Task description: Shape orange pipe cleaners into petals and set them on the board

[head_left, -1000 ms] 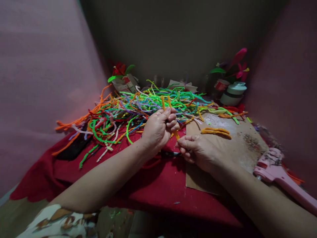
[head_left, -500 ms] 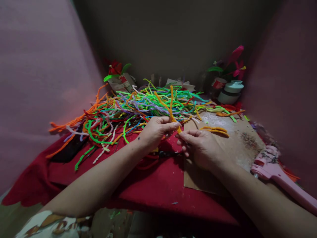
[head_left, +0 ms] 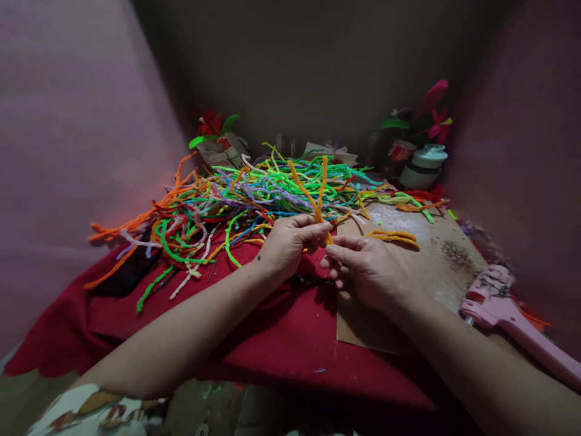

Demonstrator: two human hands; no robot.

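Holds a forked orange length of fuzzy pipe cleaner (head_left: 319,212) in mid-air above the middle of a worktop draped in red cloth (head_left: 290,339). Pinches it just below the fork between thumb and fingers of the left hand (head_left: 291,239), and grips its lower end in the right hand (head_left: 363,260), just beside. Has open red cloth between the forearms, down to the near edge. Reaches partly over a flat brown cardboard sheet (head_left: 436,242), with its left edge near the right hand. Faces a broad, tangled heap of multicoloured fuzzy pipe cleaners (head_left: 281,189), crowding the space ahead and to the left. Has folded orange strips (head_left: 394,237) on the cardboard beyond the right hand, a pink plastic tool (head_left: 502,303) beside the right forearm, and a teal-lidded pale jar (head_left: 422,177) at back right.
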